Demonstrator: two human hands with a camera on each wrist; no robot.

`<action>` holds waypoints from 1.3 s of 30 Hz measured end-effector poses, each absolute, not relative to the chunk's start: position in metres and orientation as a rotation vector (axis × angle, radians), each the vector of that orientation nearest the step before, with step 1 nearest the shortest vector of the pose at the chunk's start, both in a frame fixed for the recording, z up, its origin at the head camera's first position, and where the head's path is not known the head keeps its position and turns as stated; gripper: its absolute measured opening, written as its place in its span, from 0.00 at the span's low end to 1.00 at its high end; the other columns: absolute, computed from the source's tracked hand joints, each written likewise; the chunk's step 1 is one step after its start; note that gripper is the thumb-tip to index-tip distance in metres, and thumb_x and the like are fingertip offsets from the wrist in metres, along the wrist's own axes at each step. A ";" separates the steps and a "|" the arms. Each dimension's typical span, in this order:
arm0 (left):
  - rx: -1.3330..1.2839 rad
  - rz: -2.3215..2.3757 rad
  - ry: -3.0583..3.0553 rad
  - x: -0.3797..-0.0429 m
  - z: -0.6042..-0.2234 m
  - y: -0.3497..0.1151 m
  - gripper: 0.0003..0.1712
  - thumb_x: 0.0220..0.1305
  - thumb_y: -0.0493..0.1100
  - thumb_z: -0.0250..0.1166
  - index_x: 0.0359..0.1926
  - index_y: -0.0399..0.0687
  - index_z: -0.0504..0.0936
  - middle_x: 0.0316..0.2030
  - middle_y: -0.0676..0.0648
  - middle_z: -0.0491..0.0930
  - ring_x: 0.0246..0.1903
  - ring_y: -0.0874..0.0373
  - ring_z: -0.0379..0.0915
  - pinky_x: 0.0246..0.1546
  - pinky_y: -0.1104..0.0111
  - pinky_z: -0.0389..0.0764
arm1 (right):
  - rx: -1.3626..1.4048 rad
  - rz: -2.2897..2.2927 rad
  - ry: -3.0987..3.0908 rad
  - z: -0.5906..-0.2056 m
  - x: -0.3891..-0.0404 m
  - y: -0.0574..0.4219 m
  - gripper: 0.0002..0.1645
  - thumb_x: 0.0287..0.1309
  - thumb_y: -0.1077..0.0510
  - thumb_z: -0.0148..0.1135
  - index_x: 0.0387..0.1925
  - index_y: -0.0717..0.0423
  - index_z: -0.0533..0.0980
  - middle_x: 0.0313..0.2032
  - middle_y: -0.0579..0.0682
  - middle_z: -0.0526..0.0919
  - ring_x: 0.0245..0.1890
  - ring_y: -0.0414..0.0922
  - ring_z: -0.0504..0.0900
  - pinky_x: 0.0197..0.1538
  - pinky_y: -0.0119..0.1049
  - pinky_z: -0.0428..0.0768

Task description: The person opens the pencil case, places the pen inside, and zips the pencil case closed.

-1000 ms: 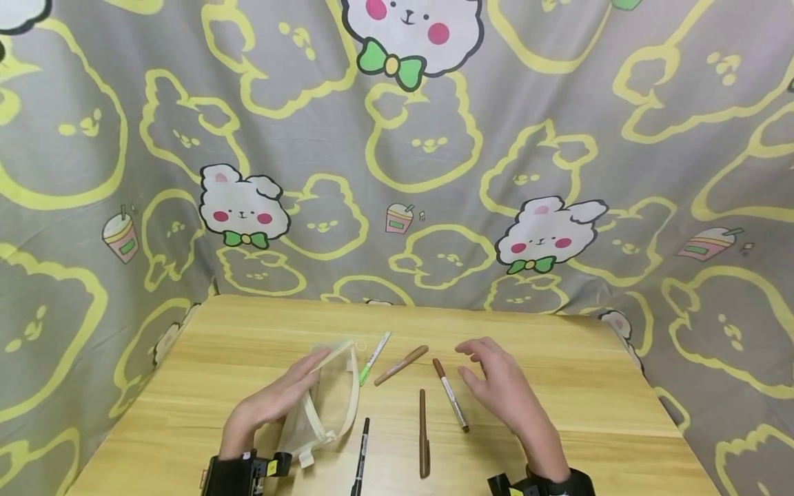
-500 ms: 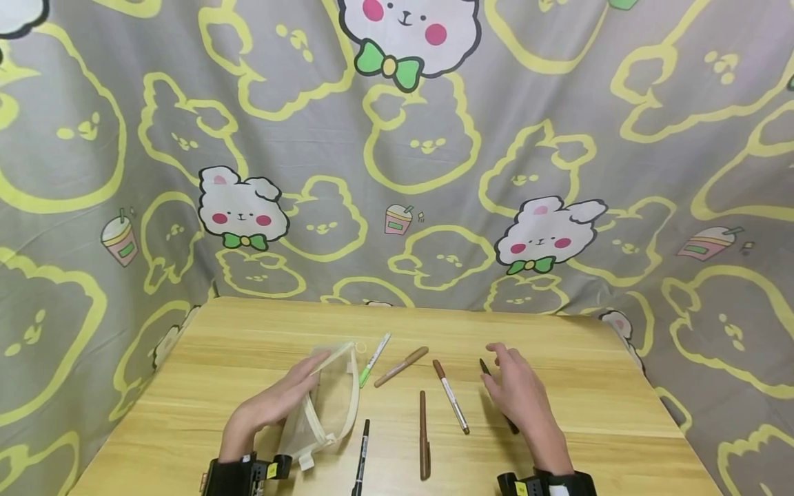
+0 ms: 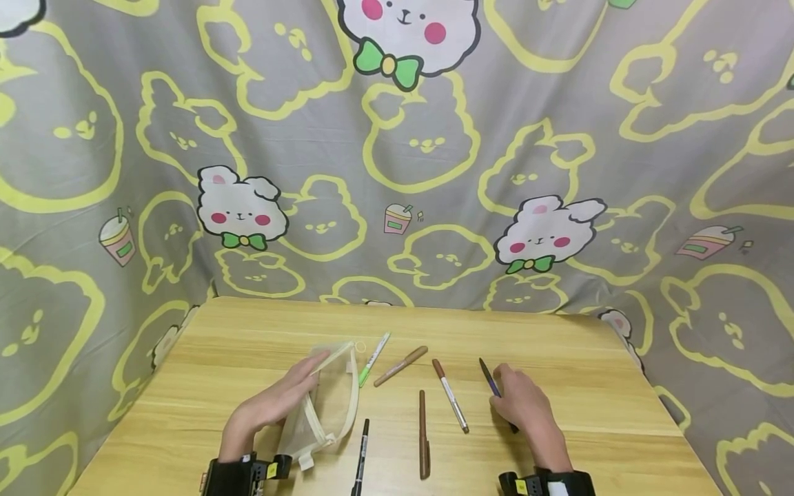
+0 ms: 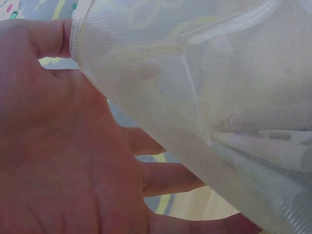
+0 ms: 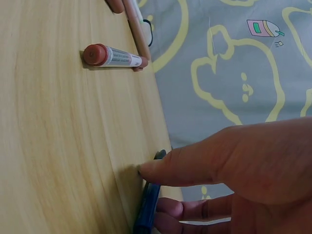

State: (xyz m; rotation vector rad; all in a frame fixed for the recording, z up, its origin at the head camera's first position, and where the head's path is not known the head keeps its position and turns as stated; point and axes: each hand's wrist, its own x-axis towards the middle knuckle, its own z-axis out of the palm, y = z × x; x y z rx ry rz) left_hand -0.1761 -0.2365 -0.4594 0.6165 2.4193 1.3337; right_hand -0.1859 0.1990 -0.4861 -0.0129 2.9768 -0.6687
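Observation:
In the head view my left hand (image 3: 282, 394) lies along the left side of a see-through, cream-edged zip pouch (image 3: 335, 386), fingers fairly straight against it. The left wrist view has those fingers passing behind the pouch's sheer wall (image 4: 146, 73); pale stick-like shapes show through the wall. At the right, my right hand (image 3: 524, 406) pinches a dark blue pen (image 3: 488, 374) between thumb and fingers, low over the table. From the right wrist, the thumb (image 5: 185, 163) presses one side of the pen (image 5: 148, 207), with curled fingers on the other; its lower end is out of frame.
Between the hands lie a brown-capped marker (image 3: 451, 396), a brown pen (image 3: 424, 434), a tan marker (image 3: 402, 366), a green-and-white marker (image 3: 375, 359) and a black pen (image 3: 361, 458). A patterned curtain (image 3: 434, 207) hangs behind the wooden table (image 3: 620, 413).
My right hand has moved right and toward me, away from the brown-capped marker, and has taken hold of the blue pen. The left hand and pouch have stayed put.

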 end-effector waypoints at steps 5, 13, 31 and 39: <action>0.609 1.333 2.410 -0.176 -0.459 -0.235 0.35 0.82 0.44 0.40 0.80 0.31 0.44 0.77 0.24 0.39 0.75 0.23 0.32 0.67 0.26 0.37 | 0.009 -0.714 2.951 -0.489 -0.186 0.199 0.22 0.53 0.69 0.59 0.52 0.66 0.75 0.23 0.51 0.74 0.21 0.47 0.69 0.22 0.37 0.66; 0.581 1.345 2.398 -0.176 -0.459 -0.234 0.36 0.82 0.46 0.40 0.80 0.32 0.44 0.78 0.26 0.39 0.76 0.25 0.31 0.68 0.26 0.37 | 0.014 -0.730 2.929 -0.489 -0.187 0.201 0.23 0.52 0.68 0.59 0.52 0.66 0.74 0.22 0.50 0.72 0.19 0.47 0.69 0.22 0.37 0.65; 0.528 1.330 2.415 -0.176 -0.459 -0.234 0.33 0.82 0.41 0.39 0.81 0.35 0.44 0.79 0.28 0.39 0.77 0.28 0.31 0.70 0.29 0.37 | -0.017 -0.961 2.918 -0.476 -0.182 0.189 0.19 0.60 0.66 0.61 0.53 0.67 0.76 0.29 0.50 0.81 0.19 0.43 0.74 0.21 0.37 0.72; 0.525 1.333 2.421 -0.175 -0.458 -0.235 0.34 0.81 0.40 0.38 0.80 0.33 0.44 0.78 0.27 0.39 0.77 0.27 0.31 0.70 0.29 0.37 | -0.067 -1.070 2.942 -0.475 -0.180 0.164 0.19 0.56 0.68 0.63 0.52 0.65 0.78 0.27 0.47 0.78 0.19 0.41 0.73 0.19 0.31 0.70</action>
